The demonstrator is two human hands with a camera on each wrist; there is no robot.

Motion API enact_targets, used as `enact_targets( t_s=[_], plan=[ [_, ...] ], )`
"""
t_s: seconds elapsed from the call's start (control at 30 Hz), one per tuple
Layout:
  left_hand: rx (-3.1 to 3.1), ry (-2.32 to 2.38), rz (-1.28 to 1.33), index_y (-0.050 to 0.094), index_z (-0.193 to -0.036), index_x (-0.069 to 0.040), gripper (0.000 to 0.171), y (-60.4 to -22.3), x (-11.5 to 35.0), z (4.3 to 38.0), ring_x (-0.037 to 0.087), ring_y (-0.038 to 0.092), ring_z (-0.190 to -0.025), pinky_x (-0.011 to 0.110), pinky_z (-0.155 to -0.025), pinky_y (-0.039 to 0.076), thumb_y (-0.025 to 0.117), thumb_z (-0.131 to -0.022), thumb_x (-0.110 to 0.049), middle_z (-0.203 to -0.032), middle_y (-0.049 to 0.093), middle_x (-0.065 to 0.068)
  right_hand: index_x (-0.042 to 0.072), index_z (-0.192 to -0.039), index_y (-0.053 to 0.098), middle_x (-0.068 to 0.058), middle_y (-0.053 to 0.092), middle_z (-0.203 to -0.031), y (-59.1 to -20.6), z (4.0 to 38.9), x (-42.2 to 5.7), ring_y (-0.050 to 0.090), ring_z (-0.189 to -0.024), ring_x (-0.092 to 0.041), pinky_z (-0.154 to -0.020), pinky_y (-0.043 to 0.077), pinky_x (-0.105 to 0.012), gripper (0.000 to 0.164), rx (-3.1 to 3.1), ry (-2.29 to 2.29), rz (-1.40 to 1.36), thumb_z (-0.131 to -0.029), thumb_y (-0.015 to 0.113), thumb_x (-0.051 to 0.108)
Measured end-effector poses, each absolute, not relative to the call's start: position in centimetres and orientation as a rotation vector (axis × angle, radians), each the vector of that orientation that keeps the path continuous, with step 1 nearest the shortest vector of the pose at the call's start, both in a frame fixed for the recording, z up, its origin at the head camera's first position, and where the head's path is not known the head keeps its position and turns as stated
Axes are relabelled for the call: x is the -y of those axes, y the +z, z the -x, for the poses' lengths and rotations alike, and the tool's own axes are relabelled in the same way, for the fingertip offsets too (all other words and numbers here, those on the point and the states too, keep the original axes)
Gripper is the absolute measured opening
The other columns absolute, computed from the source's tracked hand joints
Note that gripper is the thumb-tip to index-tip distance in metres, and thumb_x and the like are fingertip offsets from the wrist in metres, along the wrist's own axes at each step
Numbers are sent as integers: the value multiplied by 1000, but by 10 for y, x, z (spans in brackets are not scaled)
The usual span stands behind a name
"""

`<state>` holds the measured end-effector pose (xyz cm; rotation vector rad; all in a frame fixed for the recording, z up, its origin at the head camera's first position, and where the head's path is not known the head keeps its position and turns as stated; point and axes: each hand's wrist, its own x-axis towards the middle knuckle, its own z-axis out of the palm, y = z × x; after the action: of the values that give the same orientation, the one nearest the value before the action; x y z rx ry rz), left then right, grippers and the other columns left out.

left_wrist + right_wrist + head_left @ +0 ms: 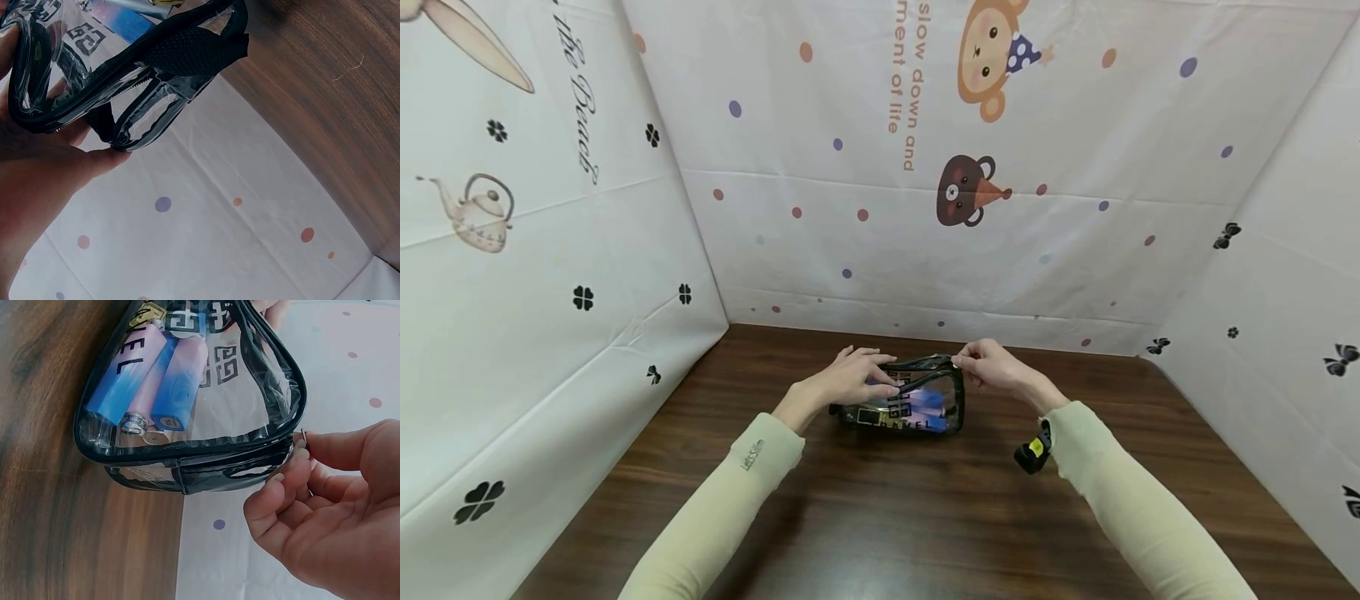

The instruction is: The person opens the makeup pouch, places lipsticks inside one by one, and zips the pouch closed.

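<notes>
A clear pouch with black trim [928, 363] and printed lettering stands on the wooden table. My left hand [850, 379] grips its top edge near the left end, thumb on the near side and fingers on the far side. At the right end, my right hand [996, 367] pinches the small metal zipper pull [304, 436] between thumb and fingertips. The zipper [134, 84] is parted near my left hand, its teeth showing. Several pink-and-blue tubes [181, 381] lie inside, visible through the clear wall, with a gold item [149, 314] beside them.
The brown wooden table [880, 517] reaches to white printed sheets on three sides. The back sheet [820, 250] hangs close behind the pouch. A black strap with a yellow-marked device [1034, 450] is on my right wrist.
</notes>
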<state>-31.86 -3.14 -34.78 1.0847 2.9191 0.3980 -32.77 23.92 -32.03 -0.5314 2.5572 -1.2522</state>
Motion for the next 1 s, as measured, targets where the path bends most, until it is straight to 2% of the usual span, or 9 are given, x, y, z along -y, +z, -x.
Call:
enact_targets(
  t_s=[0.17,0.3,0.43,0.57,0.73,0.93,1.0],
  plan=[
    [-2913,399,-1108,64,-111,-32,31,-347,30,318,21,19,-136,55,-107,6,48,-88,-47,-143,34,-3,-8,-91,54,-10,45,-63,-320,326,-241,41,-53,-18,-50,36,-29,26,-2560,-1244,500,-94,46,17],
    [-2919,418,-1104,61,-117,-28,36,-344,27,316,22,20,-136,55,-107,7,48,-89,-46,-143,34,-2,-8,-94,55,-10,44,-62,-319,325,-244,40,-52,-17,-51,37,-30,27,-2548,-1244,470,-94,46,17],
    [-2967,451,-1139,58,-119,-24,37,-340,18,314,26,24,-133,53,-105,17,50,-89,-43,-142,35,4,-7,-96,56,-7,45,-62,-319,325,-248,41,-51,-16,-51,39,-29,28,-2536,-1244,449,-94,44,18],
    [-3041,507,-1179,58,-116,-21,32,-335,1,309,25,38,-117,47,-95,31,54,-88,-36,-129,44,5,-7,-96,57,-4,45,-62,-323,327,-255,39,-49,-13,-48,37,-28,32,-2505,-1259,430,-96,42,21],
    [-3081,474,-1140,56,-113,-18,27,-322,-24,304,17,44,-94,38,-82,37,52,-89,-31,-109,52,1,-5,-102,58,-3,44,-60,-330,327,-263,39,-48,-12,-47,36,-26,29,-2509,-1255,383,-96,40,17],
    [-3015,334,-1209,55,-113,-18,22,-307,-57,310,11,53,-86,25,-67,44,47,-93,-20,-104,57,-1,-4,-106,55,-3,47,-66,-340,329,-271,40,-49,-11,-46,37,-27,25,-2564,-1177,441,-96,36,10],
    [-2969,295,-1235,57,-112,-20,23,-303,-67,314,11,53,-88,24,-69,44,44,-94,-17,-104,57,-3,-5,-105,55,-4,48,-69,-343,329,-273,41,-49,-11,-46,39,-28,24,-2572,-1155,471,-95,37,8]
  ],
)
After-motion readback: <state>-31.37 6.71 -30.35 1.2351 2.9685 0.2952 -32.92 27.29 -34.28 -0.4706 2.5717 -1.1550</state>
